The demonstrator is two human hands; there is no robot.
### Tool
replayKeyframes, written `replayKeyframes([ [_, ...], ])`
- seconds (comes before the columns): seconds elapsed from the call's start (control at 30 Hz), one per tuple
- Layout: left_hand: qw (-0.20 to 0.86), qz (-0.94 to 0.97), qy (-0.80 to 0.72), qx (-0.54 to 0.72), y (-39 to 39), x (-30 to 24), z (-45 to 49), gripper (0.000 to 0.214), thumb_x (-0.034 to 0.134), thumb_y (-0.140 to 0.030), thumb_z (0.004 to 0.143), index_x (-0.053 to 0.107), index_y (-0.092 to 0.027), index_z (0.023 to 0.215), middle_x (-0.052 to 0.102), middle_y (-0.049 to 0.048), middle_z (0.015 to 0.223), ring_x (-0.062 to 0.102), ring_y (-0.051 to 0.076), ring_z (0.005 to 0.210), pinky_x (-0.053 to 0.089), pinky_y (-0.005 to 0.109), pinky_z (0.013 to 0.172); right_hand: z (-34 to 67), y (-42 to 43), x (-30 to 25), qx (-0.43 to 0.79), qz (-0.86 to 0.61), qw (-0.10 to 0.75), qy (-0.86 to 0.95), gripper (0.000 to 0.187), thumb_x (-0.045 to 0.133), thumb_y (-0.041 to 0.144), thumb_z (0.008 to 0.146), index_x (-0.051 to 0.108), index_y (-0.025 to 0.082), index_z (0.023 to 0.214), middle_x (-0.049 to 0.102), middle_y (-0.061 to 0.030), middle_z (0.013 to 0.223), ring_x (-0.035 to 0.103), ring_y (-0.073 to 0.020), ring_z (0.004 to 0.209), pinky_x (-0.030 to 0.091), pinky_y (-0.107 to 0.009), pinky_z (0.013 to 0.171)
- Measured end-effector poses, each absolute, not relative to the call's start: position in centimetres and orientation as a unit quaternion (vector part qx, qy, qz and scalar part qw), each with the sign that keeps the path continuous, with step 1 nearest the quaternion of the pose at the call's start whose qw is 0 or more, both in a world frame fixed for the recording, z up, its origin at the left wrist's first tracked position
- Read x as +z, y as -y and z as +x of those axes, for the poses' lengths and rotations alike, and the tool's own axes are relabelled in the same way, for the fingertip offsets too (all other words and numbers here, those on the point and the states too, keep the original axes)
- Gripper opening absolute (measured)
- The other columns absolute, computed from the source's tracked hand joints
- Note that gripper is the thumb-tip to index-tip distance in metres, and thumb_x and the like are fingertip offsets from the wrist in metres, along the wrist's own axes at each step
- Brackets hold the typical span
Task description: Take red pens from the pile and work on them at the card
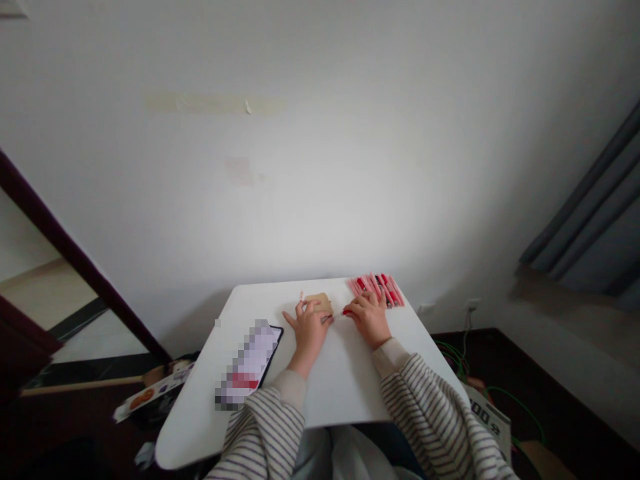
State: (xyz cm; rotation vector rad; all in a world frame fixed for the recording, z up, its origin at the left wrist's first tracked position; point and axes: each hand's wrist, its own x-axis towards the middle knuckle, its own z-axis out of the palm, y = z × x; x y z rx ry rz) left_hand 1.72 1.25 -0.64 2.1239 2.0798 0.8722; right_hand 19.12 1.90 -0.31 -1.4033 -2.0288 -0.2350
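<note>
My left hand (310, 329) is over the white table, with thumb and fingertips closed around the dark end of a slim pen. My right hand (369, 319) pinches a red part of what looks like the same pen (346, 312); a pale stretch shows between the hands. Just beyond my left fingers lies a small brown cardboard piece (320, 301), partly covered by them. A small pink-and-white thing (301, 295) stands out behind that hand, too small to name. Beyond my right hand, several red and pink pens (375, 287) lie side by side, partly hidden by its fingers.
A phone (253, 367), its screen blurred, lies on the left of the white table (345, 393). The table's far edge meets a pale wall (330, 220). Green cables (453, 353) and a printed carton (490, 417) are on the floor at right; clutter (155, 393) sits at left.
</note>
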Motion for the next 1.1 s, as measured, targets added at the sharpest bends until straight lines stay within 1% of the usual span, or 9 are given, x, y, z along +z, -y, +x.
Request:
replayKeyframes([
  [0.13, 0.023, 0.686, -0.672, 0.277, -1.6, -0.6, 1.9, 0.012, 0.069, -0.038, 0.075, 0.075, -0.036, 0.086, 0.061, 0.0007, 0.127, 0.037, 0.031, 0.129, 0.004, 0.075, 0.107, 19.1, -1.8, 0.0, -0.110, -0.526, 0.328, 0.777, 0.011, 0.064, 0.033, 0.088, 0.073, 0.036, 0.092, 0.069, 0.0015, 0.097, 0.047, -0.0226, 0.110, 0.003, -0.057, 0.112],
  [0.33, 0.021, 0.688, -0.672, 0.272, -1.5, -0.3, 2.1, 0.011, 0.067, -0.037, 0.077, 0.075, -0.036, 0.085, 0.061, 0.0013, 0.126, 0.038, 0.030, 0.128, 0.006, 0.074, 0.108, 19.2, -1.8, 0.1, -0.117, -0.521, 0.323, 0.781, 0.022, 0.056, 0.026, 0.092, 0.072, 0.039, 0.099, 0.068, 0.0011, 0.102, 0.045, -0.0227, 0.112, 0.002, -0.057, 0.112],
  [0.47, 0.032, 0.689, -0.675, 0.262, -1.4, -0.1, 2.2, 0.014, 0.067, -0.038, 0.077, 0.075, -0.033, 0.087, 0.061, 0.0039, 0.126, 0.037, 0.031, 0.128, 0.006, 0.073, 0.108, 19.2, -1.8, 0.0, -0.101, -0.537, 0.316, 0.776, 0.017, 0.057, 0.031, 0.092, 0.072, 0.038, 0.097, 0.069, 0.0013, 0.099, 0.047, -0.0227, 0.110, 0.004, -0.058, 0.112],
  [0.6, 0.025, 0.695, -0.665, 0.273, -1.4, -0.3, 2.2, 0.013, 0.068, -0.037, 0.077, 0.075, -0.035, 0.088, 0.062, 0.0019, 0.126, 0.036, 0.030, 0.128, 0.006, 0.073, 0.109, 19.3, -1.8, -0.1, -0.084, -0.548, 0.318, 0.769, 0.015, 0.057, 0.032, 0.092, 0.071, 0.037, 0.096, 0.071, 0.0024, 0.096, 0.048, -0.0228, 0.111, 0.001, -0.060, 0.111],
  [0.7, 0.010, 0.694, -0.660, 0.287, -1.3, -0.6, 2.1, 0.011, 0.068, -0.037, 0.078, 0.075, -0.036, 0.086, 0.063, 0.0005, 0.124, 0.038, 0.030, 0.127, 0.008, 0.074, 0.108, 19.3, -1.8, -0.1, -0.082, -0.554, 0.316, 0.766, 0.015, 0.057, 0.031, 0.093, 0.071, 0.036, 0.095, 0.072, 0.0025, 0.096, 0.048, -0.0230, 0.112, 0.000, -0.061, 0.111],
  [0.93, 0.017, 0.672, -0.678, 0.296, -0.7, -0.6, 1.4, 0.011, 0.066, -0.033, 0.078, 0.075, -0.034, 0.085, 0.062, 0.0008, 0.124, 0.041, 0.029, 0.122, 0.014, 0.074, 0.106, 19.7, -2.0, -0.2, -0.103, -0.584, 0.324, 0.738, 0.017, 0.054, 0.029, 0.093, 0.071, 0.032, 0.095, 0.071, -0.0009, 0.100, 0.048, -0.0247, 0.113, 0.003, -0.059, 0.110],
  [1.1, 0.009, 0.657, -0.692, 0.300, -0.2, -0.4, 1.1, 0.010, 0.066, -0.029, 0.077, 0.074, -0.032, 0.081, 0.060, -0.0007, 0.127, 0.040, 0.028, 0.121, 0.014, 0.072, 0.108, 19.9, -2.1, -0.4, -0.106, -0.589, 0.330, 0.730, 0.019, 0.051, 0.028, 0.094, 0.070, 0.031, 0.094, 0.070, -0.0023, 0.102, 0.046, -0.0254, 0.114, 0.007, -0.057, 0.110],
])
